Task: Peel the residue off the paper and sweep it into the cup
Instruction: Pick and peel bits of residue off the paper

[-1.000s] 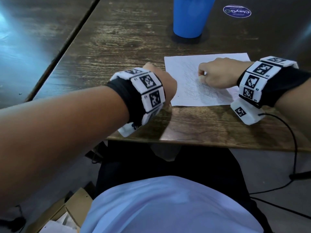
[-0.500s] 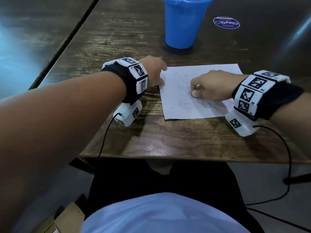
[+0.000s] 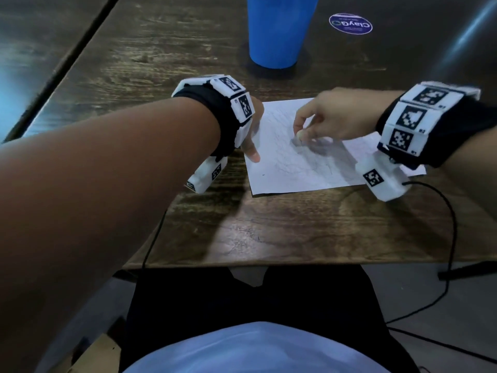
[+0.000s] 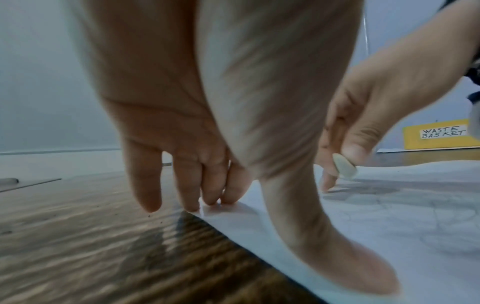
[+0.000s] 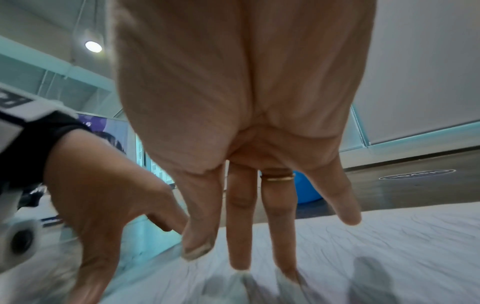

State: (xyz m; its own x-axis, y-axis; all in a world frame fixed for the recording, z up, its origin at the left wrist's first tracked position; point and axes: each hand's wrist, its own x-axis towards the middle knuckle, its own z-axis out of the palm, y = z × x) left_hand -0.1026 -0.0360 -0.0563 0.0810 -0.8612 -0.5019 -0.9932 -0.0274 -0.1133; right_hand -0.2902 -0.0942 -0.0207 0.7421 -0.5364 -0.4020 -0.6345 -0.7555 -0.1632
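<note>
A white sheet of paper (image 3: 304, 168) with faint grey scribble marks lies on the dark wooden table (image 3: 269, 232). My left hand (image 3: 252, 141) presses its straight fingers (image 4: 192, 197) and thumb on the paper's left edge (image 4: 259, 230). Over the middle of the sheet is my right hand (image 3: 304, 127), fingers stretched down and thumb beside the index. In the right wrist view its fingertips (image 5: 239, 263) meet the paper (image 5: 363, 257), and I see nothing held. The blue cup (image 3: 277, 30) stands upright beyond the paper's far edge. A few dark specks (image 4: 150, 216) lie on the wood by the sheet.
A round purple sticker (image 3: 350, 23) is on the table right of the cup. A seam (image 3: 80, 49) runs along the left. Black cables (image 3: 451, 238) hang over the near edge at both wrists. A yellow "waste basket" label (image 4: 441, 133) shows far off.
My right hand has uncurled from a fist on the paper to fingers pointing down. My left hand has shifted onto the paper's left edge. The view has dropped slightly.
</note>
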